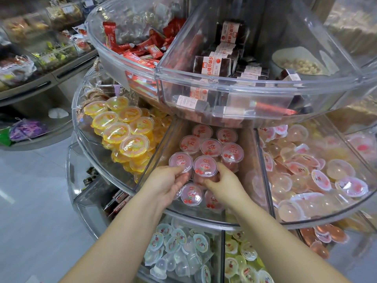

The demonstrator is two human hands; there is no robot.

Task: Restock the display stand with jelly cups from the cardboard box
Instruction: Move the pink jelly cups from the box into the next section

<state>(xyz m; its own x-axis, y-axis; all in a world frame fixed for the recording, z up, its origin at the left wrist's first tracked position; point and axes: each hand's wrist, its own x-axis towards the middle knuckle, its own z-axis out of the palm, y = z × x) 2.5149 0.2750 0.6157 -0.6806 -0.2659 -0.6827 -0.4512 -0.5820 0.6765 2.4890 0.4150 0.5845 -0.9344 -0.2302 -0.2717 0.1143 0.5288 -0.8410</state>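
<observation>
Left hand (170, 181) fingers curl under one pink jelly cup (181, 161). Right hand (223, 183) pinches the neighbouring cherry cup (205, 166), thumb beneath, fingers on its right rim.

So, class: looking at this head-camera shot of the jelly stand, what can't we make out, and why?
- Cardboard box: nowhere in the head view, so how much stock is left is unknown.
- Pink jelly cups: the back rows are hidden under the upper tier.
- Left hand and right hand: fingertips are tucked among the cups, so each grip is unclear.
- Lid print: too small to read.
</observation>
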